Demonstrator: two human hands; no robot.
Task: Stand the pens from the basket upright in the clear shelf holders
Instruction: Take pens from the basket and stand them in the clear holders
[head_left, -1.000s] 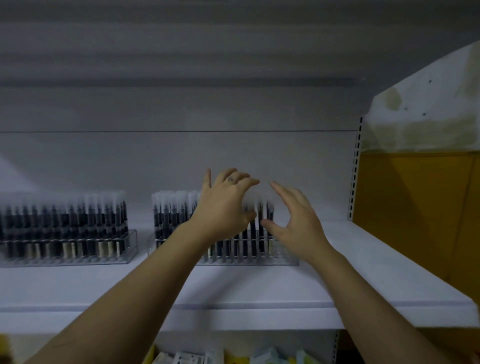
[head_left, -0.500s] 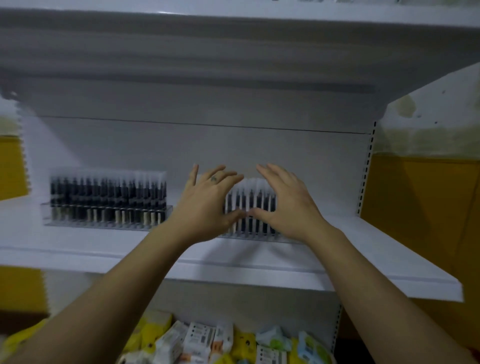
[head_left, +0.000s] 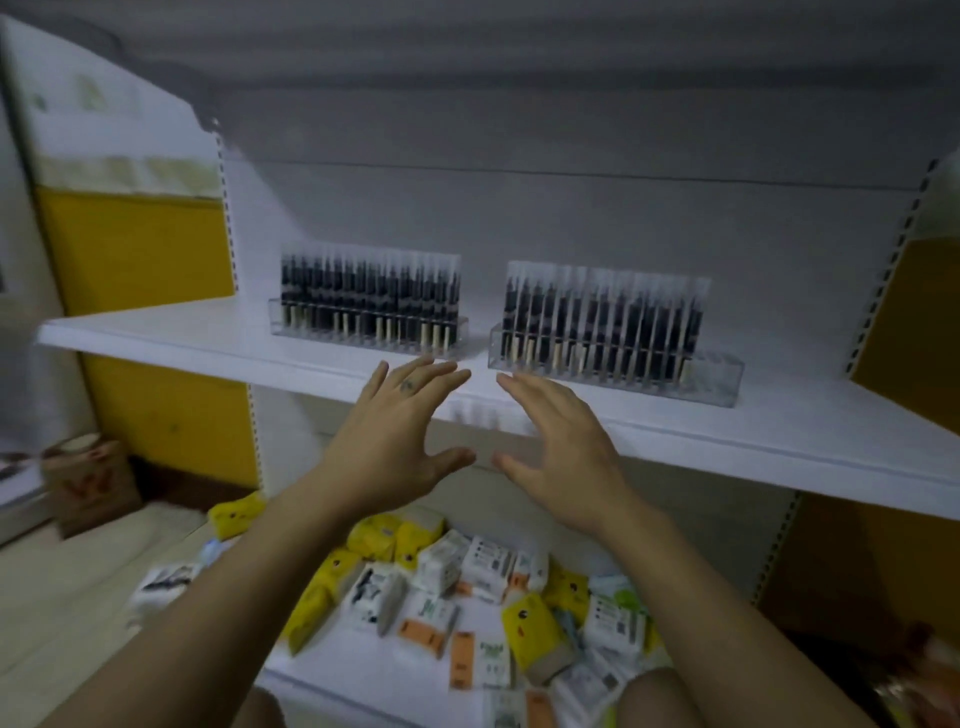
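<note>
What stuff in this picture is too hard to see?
Head view, basket: outside the frame, nowhere seen.
Head view, pens in the left holder and right holder: motion blur, too small to count.
Head view, packets on the lower shelf: print blurred, some hidden by the forearms.
Head view, shelf edge: partly hidden by the left hand and right hand.

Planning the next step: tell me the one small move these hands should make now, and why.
Probably draw both hands back toward the basket, which is out of view. The left hand and right hand are open and empty, and the right holder seems to have free slots at its right end.
</note>
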